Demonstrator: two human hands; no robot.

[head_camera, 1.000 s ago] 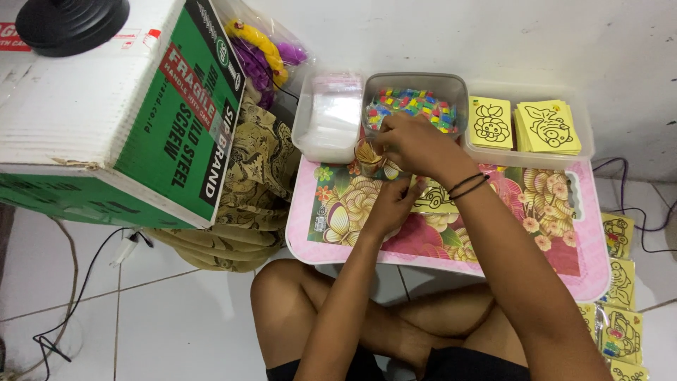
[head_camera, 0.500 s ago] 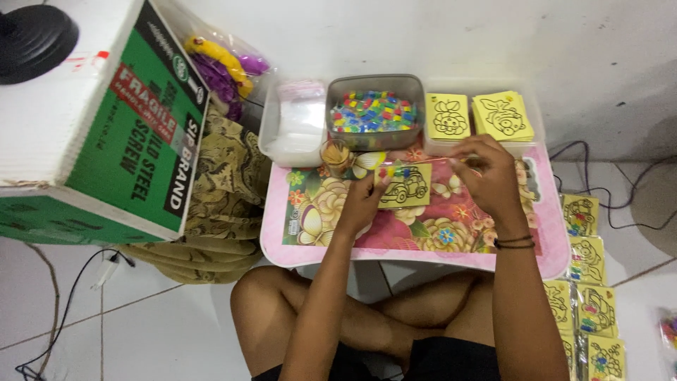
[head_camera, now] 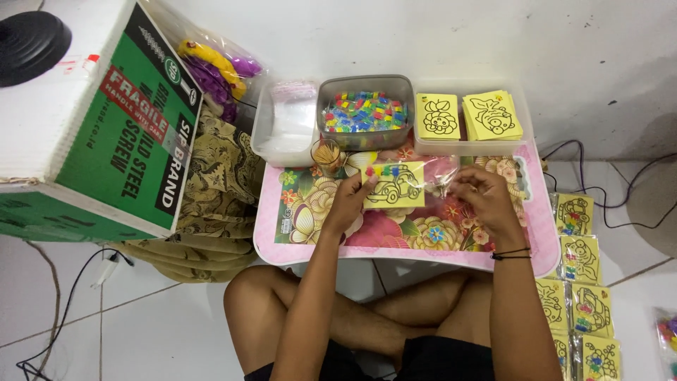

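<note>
1. Big shift from a second ago: the right hand, which was stretched out over the grey tub of coloured pieces, has come back toward the body and now sits low on the pink floral lap table, well short of the tub.
2. The yellow car card now lies flat just left of that hand, with a row of small coloured pieces along its top edge. Judging by that, the trip to the tub fed the card.
3. The left hand pinches the card's left edge, thumb on top, forearm angled up from the knee.
4. Right hand: fingers curled in, narrow, over a crinkled clear plastic bag beside the card; whether it actually grips anything, I can't tell.
5. Beyond the right hand's fingertips, two stacks of yellow cards sit in a clear tray.
</note>
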